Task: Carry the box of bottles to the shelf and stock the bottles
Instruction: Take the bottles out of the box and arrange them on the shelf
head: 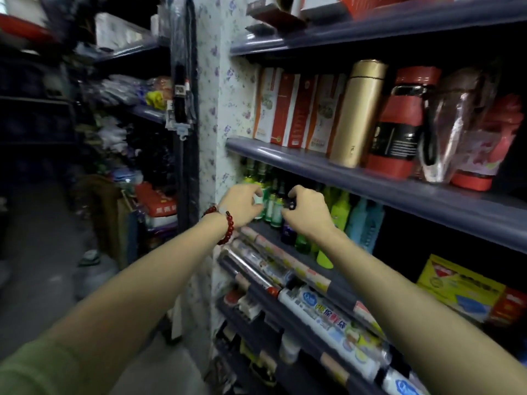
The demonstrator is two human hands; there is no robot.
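Note:
Several small green bottles (272, 206) with white labels stand in a cluster at the left end of a grey-blue shelf (288, 240), under the shelf board above. My left hand (242, 205), with a red bead bracelet on the wrist, has its fingers curled round one green bottle at the cluster's left side. My right hand (306, 210) grips the dark cap of a bottle (288, 230) on the cluster's right side. More green bottles (303, 243) stand in front, below my right wrist. No box is in view.
The shelf board above (399, 183) carries cartons, a gold flask (358, 112) and red jars. Rolls of wrap (299, 283) lie along the shelf edge below. Lime and blue bottles (353, 218) stand to the right. A yellow box (459, 289) sits lower right. An aisle lies at the left.

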